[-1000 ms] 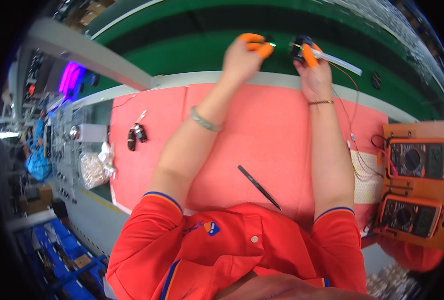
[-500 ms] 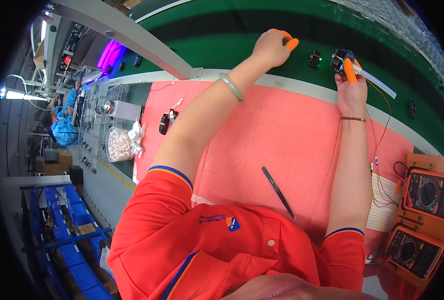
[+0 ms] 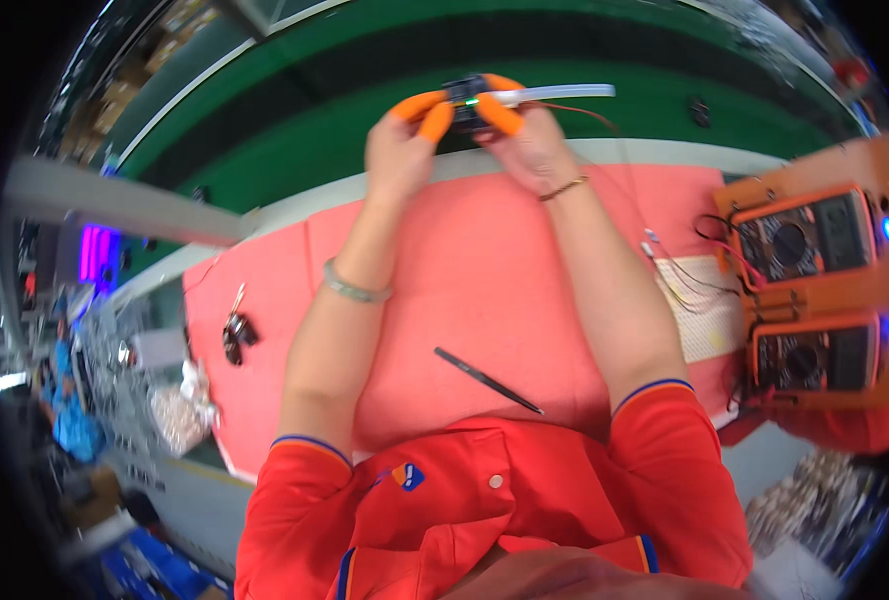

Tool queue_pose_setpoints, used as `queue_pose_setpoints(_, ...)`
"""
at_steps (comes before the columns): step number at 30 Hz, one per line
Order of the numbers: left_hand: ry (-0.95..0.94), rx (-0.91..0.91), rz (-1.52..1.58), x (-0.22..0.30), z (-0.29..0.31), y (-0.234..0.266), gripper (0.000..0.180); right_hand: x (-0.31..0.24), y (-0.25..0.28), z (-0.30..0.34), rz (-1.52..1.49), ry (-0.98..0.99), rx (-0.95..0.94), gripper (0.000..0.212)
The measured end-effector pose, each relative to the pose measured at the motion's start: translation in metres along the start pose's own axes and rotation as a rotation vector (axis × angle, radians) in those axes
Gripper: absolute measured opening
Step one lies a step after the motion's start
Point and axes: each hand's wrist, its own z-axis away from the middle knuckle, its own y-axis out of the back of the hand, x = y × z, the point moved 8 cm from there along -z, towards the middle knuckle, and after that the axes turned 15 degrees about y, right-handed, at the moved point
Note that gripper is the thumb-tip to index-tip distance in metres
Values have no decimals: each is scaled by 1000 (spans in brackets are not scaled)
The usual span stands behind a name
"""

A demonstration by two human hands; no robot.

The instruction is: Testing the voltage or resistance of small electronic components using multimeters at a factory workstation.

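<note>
Nearest the person's chest, a slim black pointed tool (image 3: 487, 379) lies slantwise on the pink mat (image 3: 485, 290), its tip toward the lower right. To the right, two orange-framed digital multimeters, a nearer one (image 3: 797, 360) and a farther one (image 3: 800, 240), sit in an orange holder (image 3: 815, 175), beside a cream perforated board (image 3: 705, 325) with thin wires across it. At the mat's left lie two small black devices (image 3: 233, 345), close together. Beyond the mat's far edge and its pale rail (image 3: 665, 153), both hands come together around a black module (image 3: 462, 92), held over the green belt (image 3: 365, 60). The left hand (image 3: 400, 160) pinches its left side with fingers in orange covers (image 3: 435, 122); the right hand (image 3: 535, 150), also covered, grips it from the right. The module's visible part looks longer away from the person than across, with a green light on the near face; fingers hide its sides, so which end leads I cannot tell. A whitish strip (image 3: 575, 92) runs out from the right hand, its long axis nearly level, free end pointing right, with a red wire (image 3: 585, 110) trailing below. Farther right, a small black part (image 3: 700, 111) lies on the belt.
</note>
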Motion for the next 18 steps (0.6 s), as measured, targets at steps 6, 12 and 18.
queue_pose_setpoints(6, 16, -25, 68, -16, -6, 19, 22, 4, -15, 5, 124, -4, -72, 28)
queue_pose_setpoints(12, 93, -161, 299, -29, -15, 1, 26, -3, -5, 4, 103, 27, -11, 25)
queue_pose_setpoints(18, 134, -40, 161, -30, -17, 12, 33, -3, 1, 3, 304, 60, 56, 23)
